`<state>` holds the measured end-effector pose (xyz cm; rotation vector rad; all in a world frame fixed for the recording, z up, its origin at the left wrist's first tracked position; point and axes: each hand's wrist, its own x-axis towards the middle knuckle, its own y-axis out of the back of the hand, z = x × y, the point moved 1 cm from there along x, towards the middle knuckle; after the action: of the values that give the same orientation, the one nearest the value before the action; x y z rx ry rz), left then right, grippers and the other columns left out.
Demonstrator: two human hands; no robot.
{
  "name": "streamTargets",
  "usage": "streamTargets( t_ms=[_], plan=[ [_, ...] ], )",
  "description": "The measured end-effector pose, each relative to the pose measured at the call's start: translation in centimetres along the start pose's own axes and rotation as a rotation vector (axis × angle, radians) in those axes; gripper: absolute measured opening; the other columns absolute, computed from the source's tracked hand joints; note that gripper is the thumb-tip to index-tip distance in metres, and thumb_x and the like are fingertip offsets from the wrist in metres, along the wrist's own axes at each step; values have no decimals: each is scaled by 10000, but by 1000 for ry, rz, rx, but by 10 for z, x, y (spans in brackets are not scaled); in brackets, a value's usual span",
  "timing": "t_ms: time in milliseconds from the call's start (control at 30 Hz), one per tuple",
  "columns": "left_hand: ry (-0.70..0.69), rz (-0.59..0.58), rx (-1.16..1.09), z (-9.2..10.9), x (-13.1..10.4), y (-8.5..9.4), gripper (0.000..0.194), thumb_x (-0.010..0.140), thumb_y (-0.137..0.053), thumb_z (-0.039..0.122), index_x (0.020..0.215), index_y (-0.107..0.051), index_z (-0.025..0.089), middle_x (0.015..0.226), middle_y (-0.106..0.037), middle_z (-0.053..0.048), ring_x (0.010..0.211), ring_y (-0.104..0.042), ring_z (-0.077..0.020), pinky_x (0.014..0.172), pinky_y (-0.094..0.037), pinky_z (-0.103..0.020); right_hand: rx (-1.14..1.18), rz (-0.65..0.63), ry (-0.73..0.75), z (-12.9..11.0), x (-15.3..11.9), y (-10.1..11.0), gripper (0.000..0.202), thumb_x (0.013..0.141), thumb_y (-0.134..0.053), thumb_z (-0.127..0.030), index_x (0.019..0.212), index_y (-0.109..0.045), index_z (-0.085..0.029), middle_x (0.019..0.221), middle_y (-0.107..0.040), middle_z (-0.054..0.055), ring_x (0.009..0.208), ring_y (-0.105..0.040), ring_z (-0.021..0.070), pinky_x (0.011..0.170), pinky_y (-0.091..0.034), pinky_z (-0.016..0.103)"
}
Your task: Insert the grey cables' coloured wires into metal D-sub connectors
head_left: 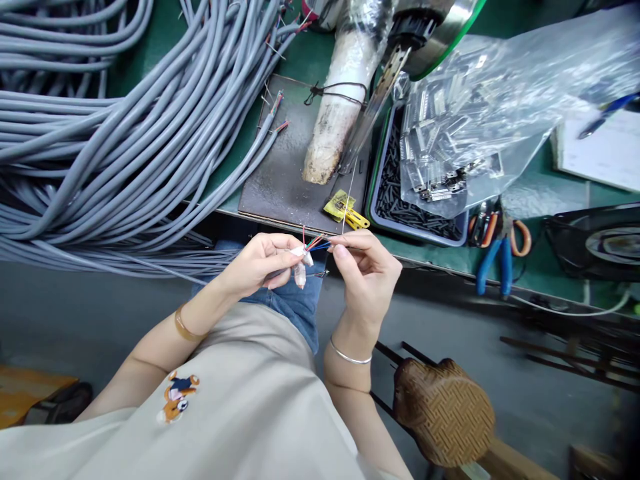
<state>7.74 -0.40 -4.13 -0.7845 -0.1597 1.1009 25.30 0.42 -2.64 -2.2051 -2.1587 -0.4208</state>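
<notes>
Just off the bench's front edge, my left hand [267, 261] pinches the end of a grey cable whose thin coloured wires [315, 244] fan out to the right. White wrapping, perhaps tape, covers two of its fingertips. My right hand [364, 267] closes thumb and forefinger on the tips of the wires, blue ones among them. Above the hands, a yellow cutter-like tool [354, 217] lies on a dark plate [280, 180]. Over that plate hangs a white wrapped nozzle [325, 140], beside a metal guide with a thin strand running down toward my right hand.
Bundled grey cables [150, 133] cover the bench's left side. To the right stand a bin of small black sleeves [395, 193], a clear bag of connector parts [440, 133], pliers [495, 257] and a black fan [600, 240]. A wooden stool [445, 407] stands below.
</notes>
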Motion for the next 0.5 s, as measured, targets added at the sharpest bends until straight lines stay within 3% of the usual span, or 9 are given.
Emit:
streamTargets(
  t_ms=[200, 333, 500],
  plan=[
    [35, -8, -42, 3, 0, 0, 387, 765, -847, 440, 792, -680, 92, 602, -726, -70, 305, -392, -22, 323, -184, -155, -96, 5, 63, 1, -3, 2, 123, 896, -729, -333, 993, -794, -293, 890, -695, 26, 679, -565, 135, 523, -380, 280],
    [37, -7, -66, 4, 0, 0, 390, 762, -847, 444, 783, -667, 98, 592, -719, -64, 303, -390, -25, 322, -186, -156, -142, -2, 103, 1, -1, 0, 49, 864, -765, -305, 871, -780, -259, 849, -697, 23, 595, -494, 112, 470, -294, 267],
    [-31, 14, 5, 1, 0, -1, 370, 810, -815, 436, 815, -644, 108, 603, -713, -50, 323, -390, -18, 342, -189, -151, -91, -58, 34, -1, -4, -3, 127, 858, -756, -278, 760, -699, -220, 798, -656, 3, 558, -429, 86, 470, -270, 264]
  ],
)
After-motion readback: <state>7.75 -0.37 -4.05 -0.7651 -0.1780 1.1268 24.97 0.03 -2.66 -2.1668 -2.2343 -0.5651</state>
